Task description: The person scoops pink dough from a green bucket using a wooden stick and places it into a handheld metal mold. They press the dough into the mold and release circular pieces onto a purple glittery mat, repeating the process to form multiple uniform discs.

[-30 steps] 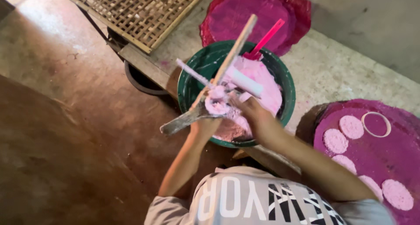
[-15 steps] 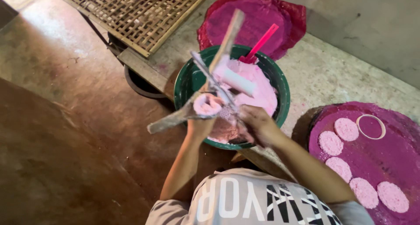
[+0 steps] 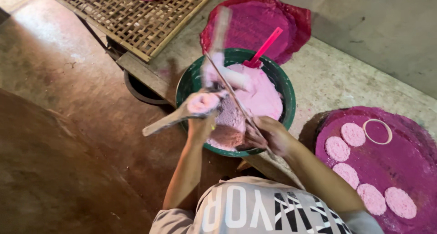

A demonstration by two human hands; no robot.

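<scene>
Over the green basin [image 3: 191, 81], head view: left hand [image 3: 201, 127] is gripping a flat wooden paddle [image 3: 170, 119], fingers closed round it, a pink lump [image 3: 200, 103] sitting on its end. Right hand [image 3: 268, 136] is closing its fingers on a thin stick [image 3: 236, 99], which is crossing the paddle just beside the lump. Step in hand looks like scraping or shaping the lump off the paddle; next move probably calls for a steady paddle and a clean pass of the stick. Pink dough [image 3: 259, 97] is filling the basin, a pink scoop [image 3: 264, 47] is standing in it. Right side: magenta mat [image 3: 409, 161] is carrying pink discs [image 3: 353, 134] and a ring mould [image 3: 377, 131]. Bamboo rack [image 3: 136, 20] is lying behind. A blurred upright piece above the paddle is crowding the stick's path; cannot tell what it is.
</scene>
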